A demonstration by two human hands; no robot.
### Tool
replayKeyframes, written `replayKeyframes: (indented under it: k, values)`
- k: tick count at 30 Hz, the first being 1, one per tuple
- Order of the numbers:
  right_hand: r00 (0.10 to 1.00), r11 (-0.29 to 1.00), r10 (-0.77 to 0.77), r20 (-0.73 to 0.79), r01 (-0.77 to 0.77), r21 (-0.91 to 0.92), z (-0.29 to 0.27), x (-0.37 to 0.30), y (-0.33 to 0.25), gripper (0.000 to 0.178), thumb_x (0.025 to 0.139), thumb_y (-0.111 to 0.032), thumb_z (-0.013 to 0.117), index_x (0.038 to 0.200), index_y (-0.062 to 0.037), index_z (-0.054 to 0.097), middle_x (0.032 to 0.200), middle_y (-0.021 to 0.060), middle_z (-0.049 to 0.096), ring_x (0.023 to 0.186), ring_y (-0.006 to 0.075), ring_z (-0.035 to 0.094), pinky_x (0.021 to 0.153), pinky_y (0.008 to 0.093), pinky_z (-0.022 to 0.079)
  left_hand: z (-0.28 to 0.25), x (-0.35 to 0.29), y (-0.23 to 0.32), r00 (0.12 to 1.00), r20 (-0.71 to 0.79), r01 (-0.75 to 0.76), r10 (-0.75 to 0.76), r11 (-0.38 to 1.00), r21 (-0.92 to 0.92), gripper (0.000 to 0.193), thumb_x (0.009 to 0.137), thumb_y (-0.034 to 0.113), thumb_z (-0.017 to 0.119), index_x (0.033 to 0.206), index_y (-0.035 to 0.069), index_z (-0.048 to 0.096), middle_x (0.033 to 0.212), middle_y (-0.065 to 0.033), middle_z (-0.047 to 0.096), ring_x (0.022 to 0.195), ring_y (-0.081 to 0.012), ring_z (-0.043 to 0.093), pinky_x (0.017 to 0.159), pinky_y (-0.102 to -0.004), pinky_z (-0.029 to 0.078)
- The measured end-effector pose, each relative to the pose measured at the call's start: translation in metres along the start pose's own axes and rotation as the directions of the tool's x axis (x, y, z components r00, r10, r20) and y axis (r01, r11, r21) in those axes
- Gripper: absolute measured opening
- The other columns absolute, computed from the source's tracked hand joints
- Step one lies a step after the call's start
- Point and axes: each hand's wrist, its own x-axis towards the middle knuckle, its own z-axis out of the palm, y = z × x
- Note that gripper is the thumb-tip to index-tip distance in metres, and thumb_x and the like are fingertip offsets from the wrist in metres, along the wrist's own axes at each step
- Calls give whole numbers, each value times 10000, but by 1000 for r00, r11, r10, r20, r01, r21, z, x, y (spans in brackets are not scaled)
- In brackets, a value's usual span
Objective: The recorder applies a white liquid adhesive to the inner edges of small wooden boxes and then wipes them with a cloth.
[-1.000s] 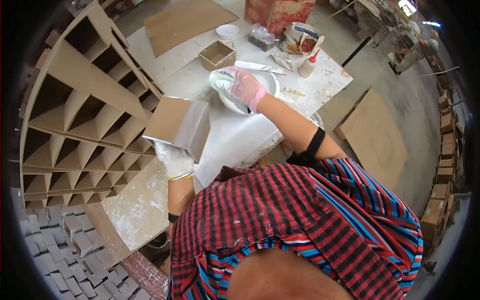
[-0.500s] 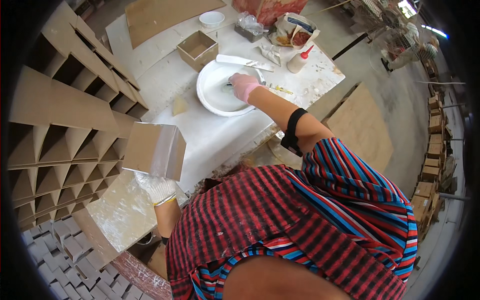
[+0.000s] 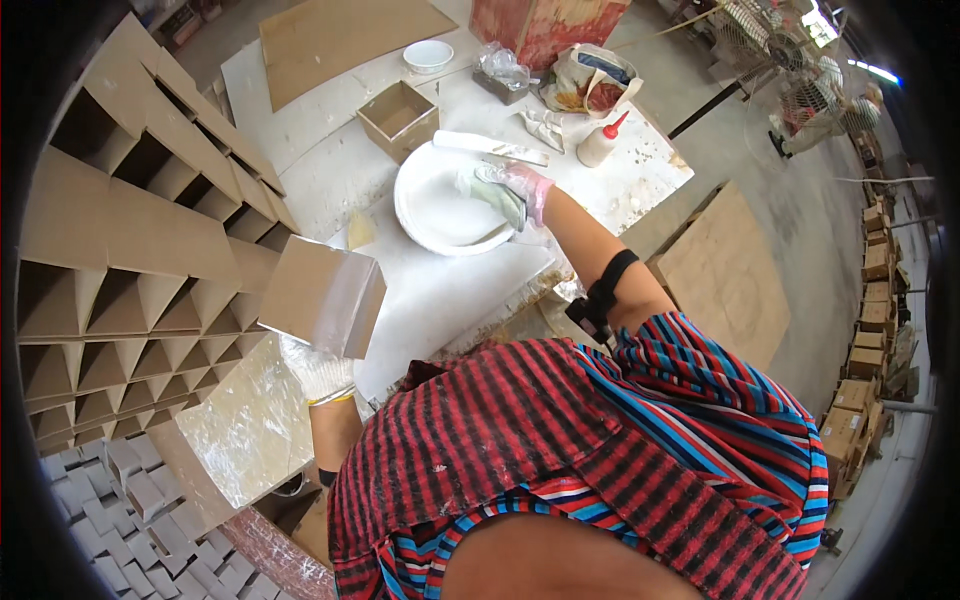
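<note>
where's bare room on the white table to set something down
Bare: the white table between the basin and near edge, right of the held box; also between the open box and cardboard sheet. Crowded: far right, around the bottle and bag.

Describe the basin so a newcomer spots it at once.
Start at the white table in the picture's upper middle. On it, just nearer the person than the open box, the round white basin has the right hand over its right side. It is far wider than the white bowl farther back.
</note>
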Motion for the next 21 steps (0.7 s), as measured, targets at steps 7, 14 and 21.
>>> replayKeyframes:
  k: [7, 14, 21]
  values:
    - [988, 968, -134, 77, 114, 224, 49, -43, -45, 440, 842, -337, 605, 1219, -125, 529, 1087, 39, 604, 879, 115, 580, 684, 280, 475, 35, 16, -8, 995, 34, 99, -97, 994, -51, 381, 926, 294, 420, 1169, 14, 506, 1112, -131, 564, 1003, -290, 559, 863, -406, 474]
    - [569, 227, -677, 467, 764, -604, 146, -86, -70, 338, 803, -257, 656, 1096, -93, 613, 976, 105, 596, 884, 234, 585, 798, 317, 467, 57, 26, -6, 971, 87, 222, -222, 975, 5, 354, 926, 278, 433, 1156, 20, 510, 1079, -120, 578, 961, -256, 578, 815, -381, 499]
    - [607, 350, -679, 414, 763, -544, 162, -66, -77, 364, 794, -228, 642, 1145, -153, 584, 991, 78, 599, 961, 236, 567, 824, 326, 472, 28, 25, -1, 904, 394, 110, -166, 981, 160, 341, 928, 275, 417, 1139, 26, 515, 1087, -125, 575, 961, -268, 582, 820, -413, 492]
